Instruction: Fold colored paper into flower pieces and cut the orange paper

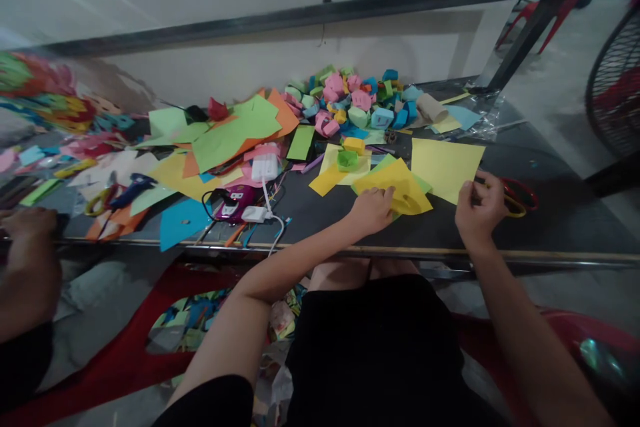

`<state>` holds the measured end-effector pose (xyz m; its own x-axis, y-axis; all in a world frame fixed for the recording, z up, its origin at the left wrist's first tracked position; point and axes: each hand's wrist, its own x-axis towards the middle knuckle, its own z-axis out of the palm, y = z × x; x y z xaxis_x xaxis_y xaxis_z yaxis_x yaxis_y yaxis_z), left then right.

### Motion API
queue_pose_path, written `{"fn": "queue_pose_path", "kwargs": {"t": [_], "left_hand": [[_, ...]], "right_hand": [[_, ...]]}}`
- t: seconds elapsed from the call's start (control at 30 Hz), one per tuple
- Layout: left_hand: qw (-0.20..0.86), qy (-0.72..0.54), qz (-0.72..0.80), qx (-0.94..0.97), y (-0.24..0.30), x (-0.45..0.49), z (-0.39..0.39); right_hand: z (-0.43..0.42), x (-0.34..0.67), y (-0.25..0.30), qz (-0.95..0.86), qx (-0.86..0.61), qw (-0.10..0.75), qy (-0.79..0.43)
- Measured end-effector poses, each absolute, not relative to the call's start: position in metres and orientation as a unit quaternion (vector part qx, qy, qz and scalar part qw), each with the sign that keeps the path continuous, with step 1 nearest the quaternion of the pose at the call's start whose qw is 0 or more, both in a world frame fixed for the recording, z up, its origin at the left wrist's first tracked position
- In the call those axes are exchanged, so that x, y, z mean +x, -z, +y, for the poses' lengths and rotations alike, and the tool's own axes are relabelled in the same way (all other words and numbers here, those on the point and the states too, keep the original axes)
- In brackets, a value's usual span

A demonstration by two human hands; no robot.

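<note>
Light yellow sheet: a big paper [445, 163] with four sides, pale like lemon, plain on the part I can see. It is on the dark counter [565, 213], in front of the person and a bit to the right.
Golden yellow sheet: brighter and smaller [403, 177], just left of the pale one — turned so a corner points up. There is a little dark mark or shadow near its middle.
Green paper: one corner [424, 184] peeks out from under the golden sheet.
Left hand: the hand [373, 210] rests on top of the golden sheet, fingers a bit bent, gripping nothing that shows.
Right hand: the hand [480, 210] is curled up at the right edge of the pale sheet — I cannot tell if it pinches it.
Scissors: red and yellow handles [526, 195] just right of that hand, partly hidden.
Folded bits: a colorful heap [360, 100] at the back of the counter.
</note>
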<state>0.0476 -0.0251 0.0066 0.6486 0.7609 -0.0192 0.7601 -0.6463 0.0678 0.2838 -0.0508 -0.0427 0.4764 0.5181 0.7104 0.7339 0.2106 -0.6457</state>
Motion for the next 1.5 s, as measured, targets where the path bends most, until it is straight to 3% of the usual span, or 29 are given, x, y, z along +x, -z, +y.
{"fn": "queue_pose_path", "kwargs": {"t": [0.23, 0.53, 0.73, 0.87, 1.03, 1.3, 1.5], "left_hand": [[0.017, 0.024, 0.424, 0.905, -0.014, 0.032, -0.018], [0.110, -0.021, 0.340, 0.934, 0.002, -0.010, -0.028], [0.196, 0.005, 0.283, 0.939, -0.008, -0.030, -0.014], [0.152, -0.024, 0.349, 0.924, 0.002, -0.022, -0.009], [0.117, -0.075, 0.322, 0.937, 0.032, -0.017, -0.022], [0.151, -0.053, 0.313, 0.936, 0.022, -0.057, -0.027], [0.086, -0.036, 0.371, 0.924, 0.021, -0.054, -0.030]], "right_hand": [[-0.054, 0.285, 0.045, -0.570, -0.589, 0.559, 0.121], [-0.066, 0.282, 0.024, -0.799, -0.478, 0.316, 0.182], [-0.071, 0.286, 0.017, -0.846, -0.459, 0.219, 0.161], [-0.057, 0.272, 0.017, -0.861, -0.465, 0.190, 0.083], [-0.046, 0.263, 0.025, -0.896, -0.423, 0.133, 0.006], [-0.068, 0.275, 0.016, -0.809, -0.563, 0.146, 0.080], [-0.064, 0.233, 0.027, -0.904, -0.408, 0.124, -0.009]]}}
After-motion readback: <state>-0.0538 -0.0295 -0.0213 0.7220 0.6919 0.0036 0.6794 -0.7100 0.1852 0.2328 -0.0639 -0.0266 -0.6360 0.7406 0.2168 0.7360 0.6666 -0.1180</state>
